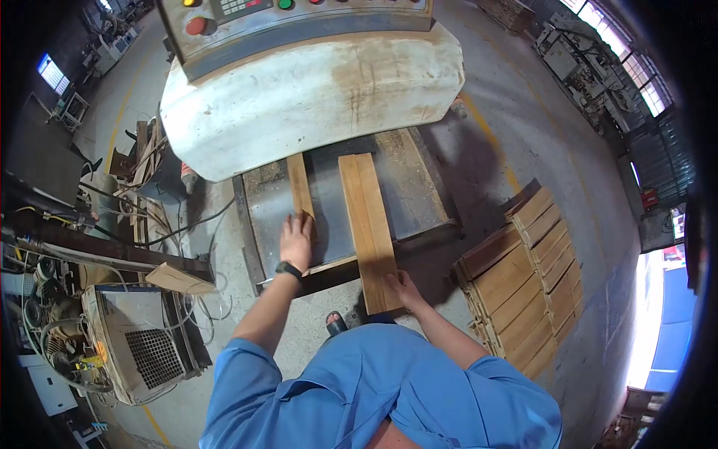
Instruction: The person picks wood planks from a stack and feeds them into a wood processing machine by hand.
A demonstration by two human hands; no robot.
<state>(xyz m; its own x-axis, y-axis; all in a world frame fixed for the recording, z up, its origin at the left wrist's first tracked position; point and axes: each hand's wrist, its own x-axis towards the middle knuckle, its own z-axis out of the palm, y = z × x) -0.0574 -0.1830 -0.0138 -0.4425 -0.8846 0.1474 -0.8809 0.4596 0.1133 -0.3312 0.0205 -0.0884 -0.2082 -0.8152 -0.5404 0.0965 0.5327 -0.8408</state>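
Observation:
A narrow wooden strip lies on the metal machine table, its far end under the white machine housing. My left hand rests on the near part of this strip with fingers stretched forward; a watch is on that wrist. To the right, a wider wooden board lies lengthwise, its near end jutting past the table's front edge. My right hand grips that board's right edge near the end, thumb on top and the other fingers partly hidden.
The white machine housing spans the table's far side, with a red button on its panel. Stacked boards stand at the right. A hose and cables run at the left, near a box with a grille and a scrap bin.

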